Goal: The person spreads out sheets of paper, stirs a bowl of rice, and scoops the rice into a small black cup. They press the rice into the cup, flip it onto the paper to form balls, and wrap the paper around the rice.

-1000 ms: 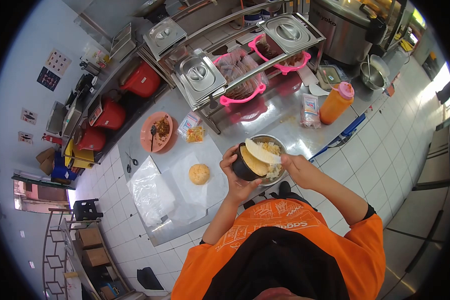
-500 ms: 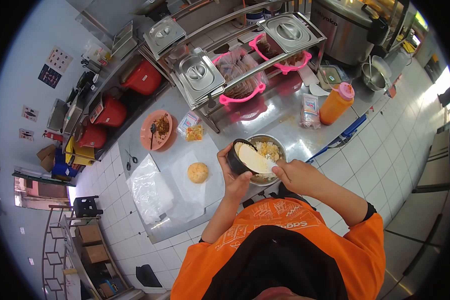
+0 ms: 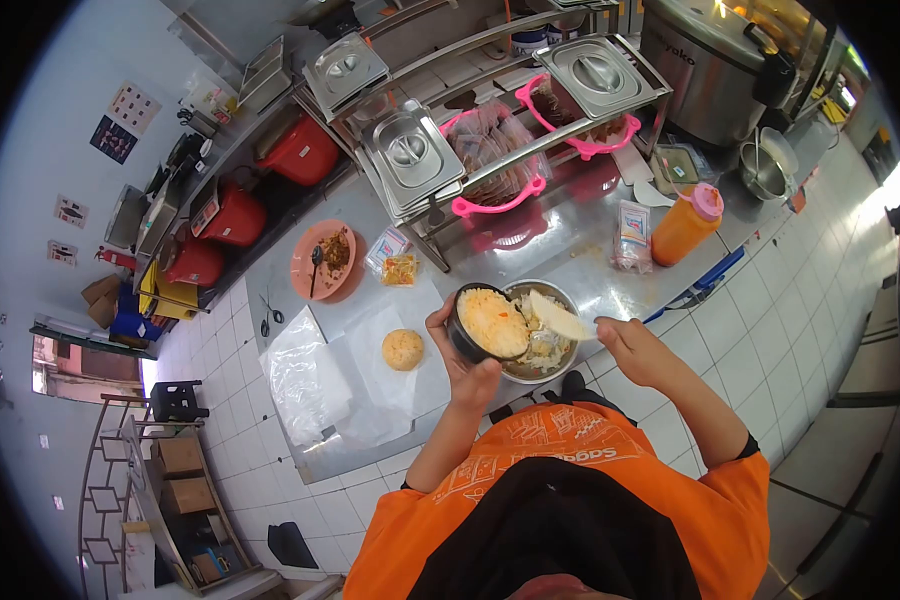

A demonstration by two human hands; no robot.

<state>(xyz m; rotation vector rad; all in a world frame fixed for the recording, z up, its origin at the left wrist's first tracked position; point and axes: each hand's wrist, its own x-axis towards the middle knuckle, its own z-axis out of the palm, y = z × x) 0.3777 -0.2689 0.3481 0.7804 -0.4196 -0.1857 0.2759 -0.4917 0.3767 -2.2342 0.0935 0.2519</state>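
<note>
My left hand (image 3: 463,365) is wrapped round a black bowl (image 3: 459,338) filled with yellowish rice (image 3: 494,322), tilted toward me. In my right hand (image 3: 632,350) is the handle of a pale rice paddle (image 3: 560,317), its flat blade over a metal bowl (image 3: 574,300). Loose rice (image 3: 536,352) lies inside that metal bowl, whose left part is hidden by the black one. A rounded mound of rice (image 3: 402,350) sits on white paper (image 3: 370,385) to the left of my left hand.
Left on the steel table are clear plastic sheets (image 3: 305,385), scissors (image 3: 270,315), an orange bowl (image 3: 300,262) with a spoon, and a small food packet (image 3: 400,270). A sauce bottle (image 3: 685,228) stands right. Behind, a rack holds lidded steel pans (image 3: 410,160) near pink baskets (image 3: 500,205).
The paddle has moved off the black bowl to the right, over the metal bowl, uncovering the rice. My right hand has shifted right. The whole view has shifted slightly.
</note>
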